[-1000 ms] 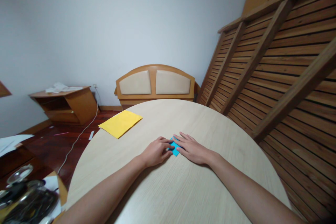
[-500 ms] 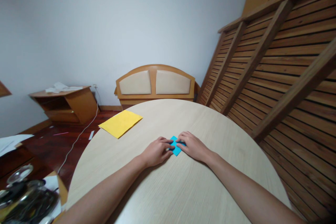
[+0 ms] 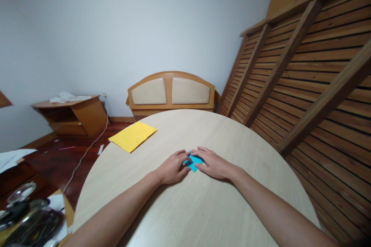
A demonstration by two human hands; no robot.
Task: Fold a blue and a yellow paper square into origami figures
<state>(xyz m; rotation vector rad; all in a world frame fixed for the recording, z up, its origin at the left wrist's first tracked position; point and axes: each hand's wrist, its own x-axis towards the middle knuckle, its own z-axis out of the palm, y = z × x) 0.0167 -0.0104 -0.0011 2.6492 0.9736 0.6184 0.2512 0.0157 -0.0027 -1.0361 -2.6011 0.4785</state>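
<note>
Nothing stands between the two hands and their work on the pale round table [image 3: 232, 135]. Off to the far left lies a yellow sheet [image 3: 133, 137], near the table's edge and well apart from the fingers. Beyond the table's far rim rises a headboard [image 3: 169, 75]; a slatted wooden frame [image 3: 314, 58] slants along the right. Across to the left, white papers [image 3: 69, 97] sit on a low cabinet [image 3: 94, 119], a cable [image 3: 84, 158] trails over the floor, and a dark glossy vessel [image 3: 34, 220] crowds the lower corner.

And here's the change: the right hand [image 3: 216, 164], curled at the blue paper's right corner half a second ago, now reaches its fingers over the upper part, thumb well parted from them. The left hand [image 3: 172, 168] stays at the left side, loosely bent, with a gap between thumb and forefinger; any pinch is impossible to tell.

The blue paper [image 3: 195, 160] lies on the table between both hands, small, flat-looking and pointed at its near corner. Pale wood grain streaks the tabletop, while the headboard shows smooth cream panels under a curved wooden top.
</note>
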